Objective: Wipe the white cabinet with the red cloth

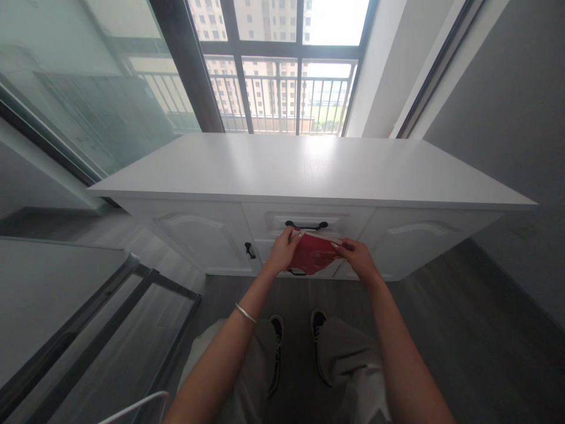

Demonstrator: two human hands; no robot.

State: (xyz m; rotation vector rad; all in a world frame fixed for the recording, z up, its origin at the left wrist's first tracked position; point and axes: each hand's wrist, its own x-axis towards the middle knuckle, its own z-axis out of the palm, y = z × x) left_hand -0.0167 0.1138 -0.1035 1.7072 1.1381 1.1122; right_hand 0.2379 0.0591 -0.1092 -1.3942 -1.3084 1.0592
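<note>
Both hands are holding a red bag (314, 254) in front of the white cabinet (309, 194), just below its top drawer handle (306, 225). The left hand (282, 250) is pinching the bag's left upper edge w/ fingers closed on it; the right hand (358, 257) is gripping the right upper edge, fingers also clamped on it. The bag is hanging between the hands, its pale rim stretched along the top, partly covering a lower handle on the cabinet front. A black knob (249, 250) is sitting on the cabinet door, left of the bag. A silver bracelet (245, 312) is circling the left wrist. Below the cabinet, on the grey floor (463, 330), two dark shoes (298, 325) are showing near the cabinet base. The cabinet's tabletop is lying bare under the window (286, 65).
</note>
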